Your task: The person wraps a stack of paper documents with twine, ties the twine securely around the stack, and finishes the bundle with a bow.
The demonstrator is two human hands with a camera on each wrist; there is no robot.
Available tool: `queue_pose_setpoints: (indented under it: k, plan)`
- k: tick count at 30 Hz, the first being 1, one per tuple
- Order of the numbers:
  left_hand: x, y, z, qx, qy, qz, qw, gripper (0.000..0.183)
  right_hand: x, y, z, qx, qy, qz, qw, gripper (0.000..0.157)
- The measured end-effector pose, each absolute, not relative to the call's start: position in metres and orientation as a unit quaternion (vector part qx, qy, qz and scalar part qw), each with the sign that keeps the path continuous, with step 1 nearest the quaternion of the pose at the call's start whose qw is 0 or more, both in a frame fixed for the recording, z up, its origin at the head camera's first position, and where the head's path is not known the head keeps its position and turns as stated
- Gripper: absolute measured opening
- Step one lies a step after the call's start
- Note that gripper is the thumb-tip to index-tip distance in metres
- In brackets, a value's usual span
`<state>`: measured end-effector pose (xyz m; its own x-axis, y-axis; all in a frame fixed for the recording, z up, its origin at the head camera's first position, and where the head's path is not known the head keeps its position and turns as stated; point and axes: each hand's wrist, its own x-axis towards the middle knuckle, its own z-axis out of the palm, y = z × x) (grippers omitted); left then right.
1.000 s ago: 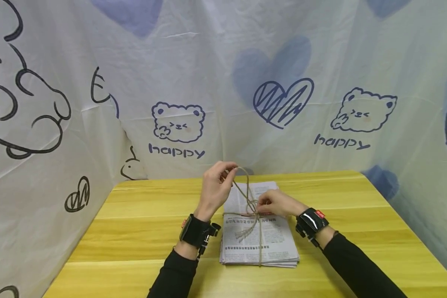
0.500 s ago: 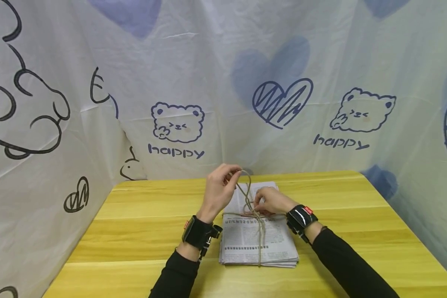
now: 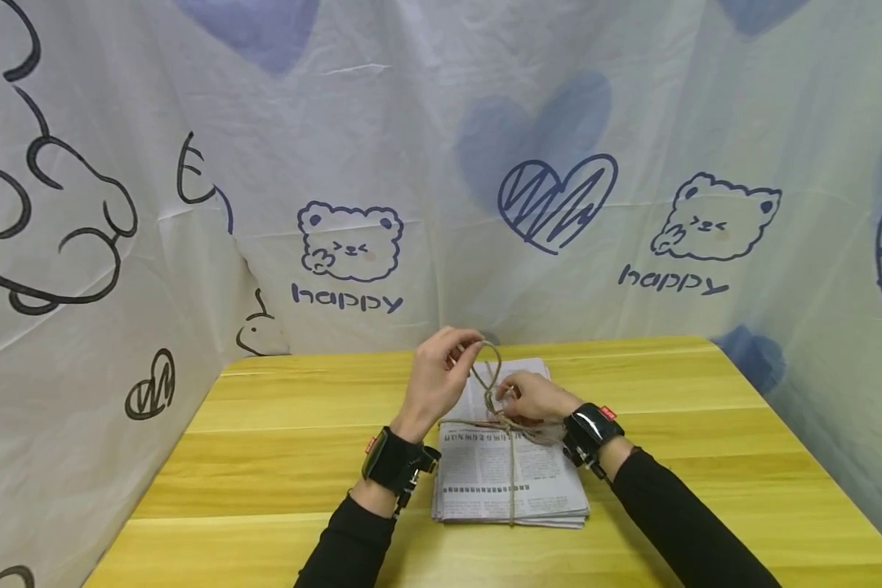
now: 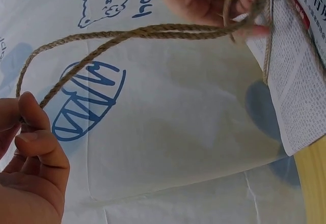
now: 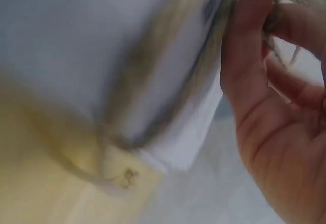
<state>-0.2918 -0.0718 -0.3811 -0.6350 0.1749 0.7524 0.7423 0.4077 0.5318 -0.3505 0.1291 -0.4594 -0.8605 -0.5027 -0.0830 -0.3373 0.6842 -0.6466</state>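
A stack of newspapers [image 3: 478, 482] lies on the table, bound crosswise with brown twine [image 3: 513, 482]. My left hand [image 3: 441, 371] pinches the top of a raised twine loop [image 3: 498, 359] between thumb and fingers. In the left wrist view the loop's two strands [image 4: 173, 29] cross and run together toward the knot. My right hand [image 3: 540, 398] is at the knot over the middle of the stack, its thumb and fingers [image 5: 249, 46] pinching twine. Those fingers partly hide the knot. A loose frayed twine end [image 3: 547, 433] hangs below my right hand.
The yellow wood-grain table [image 3: 301, 457] extends on both sides of the stack. Behind it hangs a pale curtain [image 3: 441, 269] printed with hearts and bears. Each wrist wears a black camera band [image 3: 391, 459].
My left hand has shifted slightly right with the loop, whose strands now cross lower down. My right hand has moved a little left, and the frayed end has swung from front-left to the right.
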Motion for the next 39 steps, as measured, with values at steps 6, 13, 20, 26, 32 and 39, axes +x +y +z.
queue_pose_setpoints:
  k: [6, 13, 20, 26, 32, 39]
  plan:
    - [-0.292, -0.071, -0.381, -0.295, -0.781, -0.461, 0.300, 0.010, -0.347, 0.133, -0.458, -0.245, 0.907, -0.320, 0.121, 0.014]
    - [-0.293, -0.071, -0.385, -0.297, -0.783, -0.455, 0.305, 0.009, -0.344, 0.144, -0.463, -0.210, 0.854, -0.447, 0.163, 0.023]
    - [-0.289, -0.070, -0.388, -0.274, -0.764, -0.543, 0.217, 0.013, -0.347, 0.156, -0.458, -0.185, 0.814, -0.506, 0.218, 0.042]
    - [-0.284, -0.066, -0.390, -0.263, -0.616, -0.742, -0.002, 0.016, -0.347, 0.156, -0.459, -0.142, 0.789, -0.548, 0.239, 0.045]
    - [-0.288, -0.060, -0.405, -0.221, -0.684, -0.694, -0.041, 0.015, -0.344, 0.159, -0.461, -0.156, 0.789, -0.550, 0.223, 0.024]
    - [-0.295, -0.059, -0.442, -0.213, -0.887, -0.402, 0.070, 0.022, -0.343, 0.165, -0.466, -0.143, 0.765, -0.582, 0.237, 0.030]
